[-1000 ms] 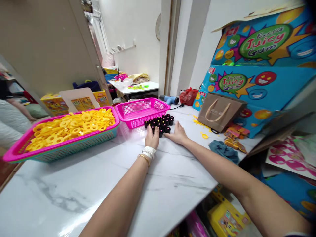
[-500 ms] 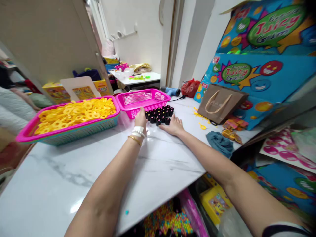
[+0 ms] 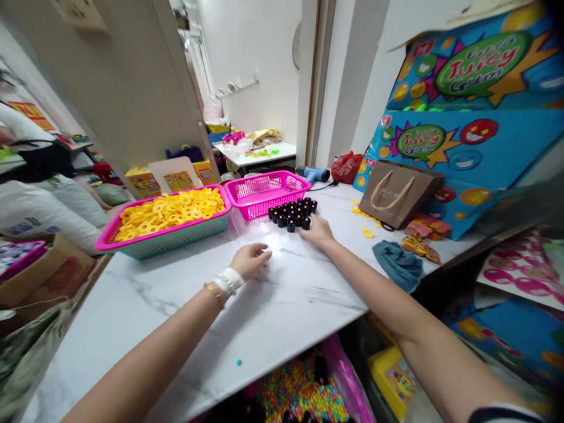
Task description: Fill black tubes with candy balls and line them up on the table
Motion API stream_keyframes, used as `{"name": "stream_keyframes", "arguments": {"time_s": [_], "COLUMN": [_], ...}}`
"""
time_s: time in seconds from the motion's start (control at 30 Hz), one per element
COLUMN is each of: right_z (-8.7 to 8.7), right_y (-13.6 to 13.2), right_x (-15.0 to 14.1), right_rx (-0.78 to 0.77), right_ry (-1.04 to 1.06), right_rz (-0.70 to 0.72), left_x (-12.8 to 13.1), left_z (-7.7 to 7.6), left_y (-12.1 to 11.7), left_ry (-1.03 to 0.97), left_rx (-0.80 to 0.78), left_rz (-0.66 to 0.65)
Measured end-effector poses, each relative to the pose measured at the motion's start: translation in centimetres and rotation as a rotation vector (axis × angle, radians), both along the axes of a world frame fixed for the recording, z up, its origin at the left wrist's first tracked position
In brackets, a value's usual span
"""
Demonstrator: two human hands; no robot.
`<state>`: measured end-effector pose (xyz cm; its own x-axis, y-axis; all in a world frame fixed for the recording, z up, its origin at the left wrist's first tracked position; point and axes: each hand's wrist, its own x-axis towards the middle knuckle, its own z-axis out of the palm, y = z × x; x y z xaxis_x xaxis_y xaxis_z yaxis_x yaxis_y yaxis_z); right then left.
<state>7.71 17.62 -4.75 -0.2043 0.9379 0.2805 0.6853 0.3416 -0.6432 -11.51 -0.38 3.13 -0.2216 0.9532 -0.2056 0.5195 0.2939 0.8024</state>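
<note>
A tight cluster of small black cylinders (image 3: 291, 212) stands on the white marbled table, several with pink or yellow dots on top. My right hand (image 3: 318, 232) rests at the cluster's right front edge, its fingers stretched along the nearest cylinders without gripping any. My left hand (image 3: 251, 260), with a white band and a gold bracelet at the wrist, hovers over the table nearer to me. Its fingers are loosely curved and apart, and I see nothing in them. Behind the cylinders is a pink basket (image 3: 268, 207). Left of it, another basket (image 3: 176, 242) is heaped with yellow plastic rings (image 3: 174, 211).
At the right are a brown paper bag (image 3: 396, 197), a blue cloth (image 3: 399, 264) and large blue gum boxes (image 3: 462, 135). A blue hair dryer (image 3: 314, 174) lies behind. Below the table's front edge, colourful small balls (image 3: 299, 390) fill a container. One blue ball (image 3: 238, 362) sits on the table.
My left hand has left the cylinders and come back toward me. My right hand stays beside them. The camera view has shifted slightly, showing more of the room on the left.
</note>
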Motion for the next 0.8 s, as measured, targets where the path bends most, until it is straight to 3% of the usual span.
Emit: {"name": "stream_keyframes", "arguments": {"time_s": [0.13, 0.23, 0.37, 0.57, 0.8], "right_z": [-0.3, -0.6, -0.8, -0.9, -1.2], "right_y": [-0.2, 0.7, 2.2, 3.1, 4.6], "right_x": [0.4, 0.7, 1.4, 2.9, 4.6], "right_rx": [0.049, 0.07, 0.051, 0.065, 0.012], "right_ry": [-0.082, -0.106, -0.113, -0.074, -0.091], "right_rz": [0.033, 0.067, 0.12, 0.231, 0.102], "left_x": [2.0, 3.2, 4.5, 6.8, 8.4], "left_z": [-2.7, -4.0, -5.1, -5.2, -6.3], "left_y": [7.8, 11.4, 13.0, 14.0, 17.3], "left_ry": [0.027, 0.052, 0.067, 0.086, 0.003], "left_rx": [0.033, 0.042, 0.037, 0.059, 0.023], "left_rz": [0.048, 0.039, -0.006, 0.006, 0.001]}}
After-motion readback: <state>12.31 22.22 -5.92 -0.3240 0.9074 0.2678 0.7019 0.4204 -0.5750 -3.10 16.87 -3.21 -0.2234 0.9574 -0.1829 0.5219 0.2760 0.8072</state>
